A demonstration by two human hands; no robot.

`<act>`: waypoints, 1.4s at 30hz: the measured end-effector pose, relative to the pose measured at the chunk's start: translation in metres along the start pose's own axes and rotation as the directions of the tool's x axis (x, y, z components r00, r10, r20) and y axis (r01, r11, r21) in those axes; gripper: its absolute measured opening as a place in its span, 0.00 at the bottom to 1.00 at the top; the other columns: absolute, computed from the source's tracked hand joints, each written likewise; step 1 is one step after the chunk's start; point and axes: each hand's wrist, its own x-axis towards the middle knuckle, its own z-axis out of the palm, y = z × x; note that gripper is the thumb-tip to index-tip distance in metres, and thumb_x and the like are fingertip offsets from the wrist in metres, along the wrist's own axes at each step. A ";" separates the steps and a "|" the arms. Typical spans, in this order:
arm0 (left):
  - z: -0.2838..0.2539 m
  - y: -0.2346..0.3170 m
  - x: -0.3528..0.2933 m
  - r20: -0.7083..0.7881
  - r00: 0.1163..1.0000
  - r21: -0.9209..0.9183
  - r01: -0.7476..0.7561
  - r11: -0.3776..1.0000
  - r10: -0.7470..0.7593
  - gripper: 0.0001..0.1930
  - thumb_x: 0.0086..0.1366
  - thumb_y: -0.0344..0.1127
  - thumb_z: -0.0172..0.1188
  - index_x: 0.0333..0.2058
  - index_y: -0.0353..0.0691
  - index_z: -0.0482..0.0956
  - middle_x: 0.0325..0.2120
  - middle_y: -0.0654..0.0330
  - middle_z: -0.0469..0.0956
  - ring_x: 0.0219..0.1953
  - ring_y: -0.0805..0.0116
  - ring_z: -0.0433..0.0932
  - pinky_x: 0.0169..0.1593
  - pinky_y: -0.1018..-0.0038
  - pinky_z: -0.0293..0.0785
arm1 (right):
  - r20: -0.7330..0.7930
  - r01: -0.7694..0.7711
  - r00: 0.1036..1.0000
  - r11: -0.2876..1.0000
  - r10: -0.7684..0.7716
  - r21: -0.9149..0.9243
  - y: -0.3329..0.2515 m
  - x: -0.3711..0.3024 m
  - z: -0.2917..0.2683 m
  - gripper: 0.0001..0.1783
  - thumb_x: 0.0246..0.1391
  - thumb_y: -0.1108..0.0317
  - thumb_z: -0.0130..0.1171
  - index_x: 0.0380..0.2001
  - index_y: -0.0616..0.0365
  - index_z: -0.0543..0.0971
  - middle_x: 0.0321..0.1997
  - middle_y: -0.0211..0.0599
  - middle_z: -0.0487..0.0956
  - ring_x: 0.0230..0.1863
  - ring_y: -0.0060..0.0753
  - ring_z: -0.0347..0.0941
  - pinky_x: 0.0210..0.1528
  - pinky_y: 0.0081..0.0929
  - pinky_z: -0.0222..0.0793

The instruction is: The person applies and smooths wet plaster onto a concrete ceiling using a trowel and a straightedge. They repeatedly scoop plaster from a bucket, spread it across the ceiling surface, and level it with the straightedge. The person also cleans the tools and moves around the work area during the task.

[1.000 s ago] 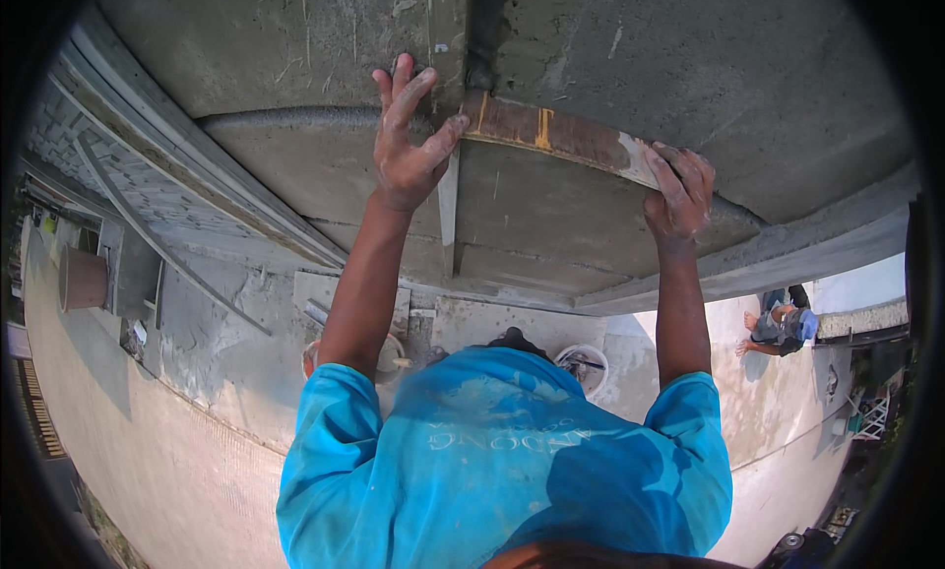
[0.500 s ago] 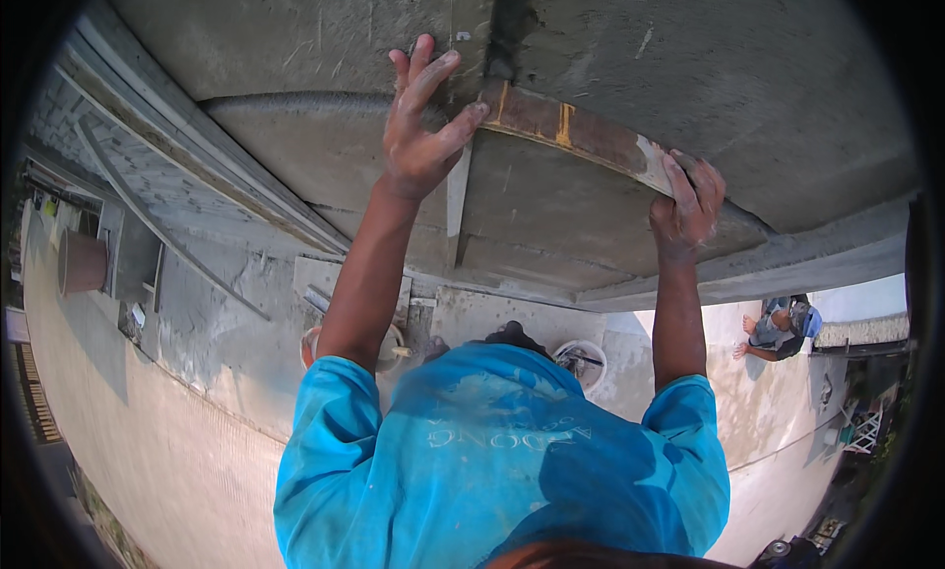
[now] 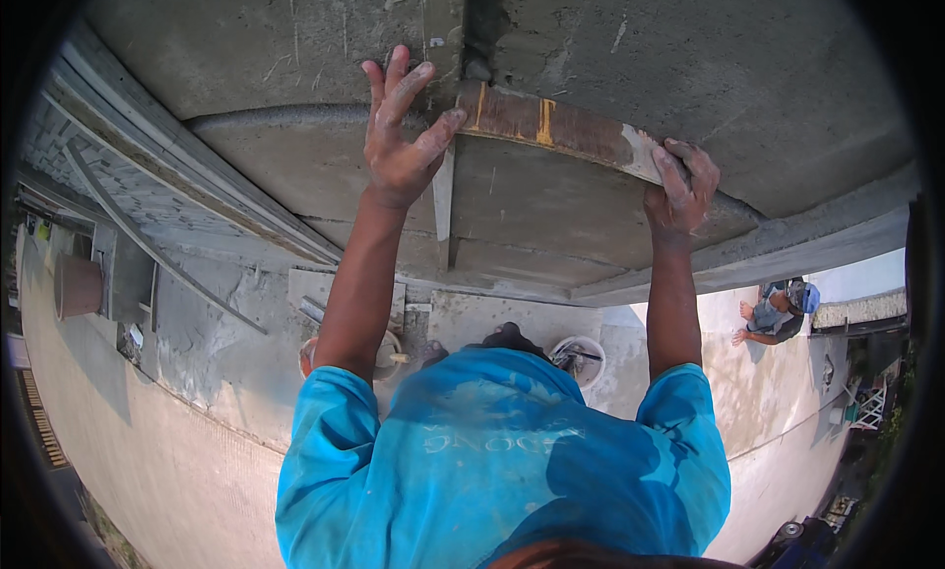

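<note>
A brown wooden strip (image 3: 576, 132) with yellow marks lies along a groove in the grey plastered wall (image 3: 600, 37). White plaster smears its right part. My right hand (image 3: 684, 190) is closed over the strip's right end, its fingers bent over the upper edge. At the other end, the thumb of my left hand (image 3: 402, 141) presses against the strip. The other fingers of that hand are spread against the plaster. Both hands carry pale dust. Below the strip's left end, a narrow pale upright strip (image 3: 443, 210) runs down the wall.
Two buckets stand at the wall's foot; the right bucket (image 3: 579, 360) holds tools. A long thin bar (image 3: 162, 239) leans at left, near a brown pot (image 3: 79, 285). Another person (image 3: 783, 311) in a blue cap crouches at far right. A ledge (image 3: 758, 249) juts out below the strip.
The wall, strip and both hands appear slightly farther left in the picture. My grip looks the same. The person at far right has shifted posture a little.
</note>
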 end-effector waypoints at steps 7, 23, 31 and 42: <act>-0.004 0.003 0.007 0.058 0.998 0.019 -0.018 1.000 0.017 0.13 0.58 0.24 0.70 0.38 0.50 0.81 0.59 0.53 0.72 0.68 0.40 0.67 0.75 0.43 0.47 | -0.071 -0.041 0.996 0.998 0.045 0.054 -0.005 0.004 0.004 0.33 0.32 0.82 0.58 0.47 0.46 0.85 0.45 0.36 0.83 0.48 0.44 0.77 0.53 0.43 0.70; 0.001 -0.001 0.010 0.016 1.000 0.005 -0.024 1.000 0.024 0.10 0.57 0.28 0.72 0.36 0.49 0.83 0.57 0.51 0.77 0.67 0.41 0.68 0.76 0.45 0.48 | -0.088 -0.031 0.996 0.999 0.029 -0.020 -0.002 0.009 0.005 0.33 0.33 0.86 0.59 0.47 0.48 0.84 0.42 0.35 0.84 0.44 0.41 0.77 0.49 0.37 0.71; 0.006 -0.005 0.035 -0.045 0.999 0.029 -0.021 0.999 0.022 0.14 0.58 0.23 0.71 0.41 0.48 0.83 0.56 0.50 0.76 0.67 0.39 0.67 0.75 0.45 0.47 | -0.117 -0.049 0.992 0.999 0.046 -0.025 -0.005 0.036 0.000 0.31 0.33 0.85 0.59 0.45 0.49 0.85 0.42 0.36 0.84 0.44 0.42 0.77 0.50 0.39 0.71; 0.001 0.001 0.049 -0.042 0.999 0.045 0.004 0.999 -0.002 0.17 0.56 0.24 0.72 0.43 0.51 0.84 0.57 0.50 0.74 0.66 0.37 0.69 0.73 0.42 0.51 | -0.146 -0.018 0.989 0.999 0.013 -0.033 0.004 0.054 -0.003 0.32 0.29 0.84 0.56 0.44 0.53 0.85 0.41 0.39 0.84 0.44 0.46 0.76 0.50 0.43 0.74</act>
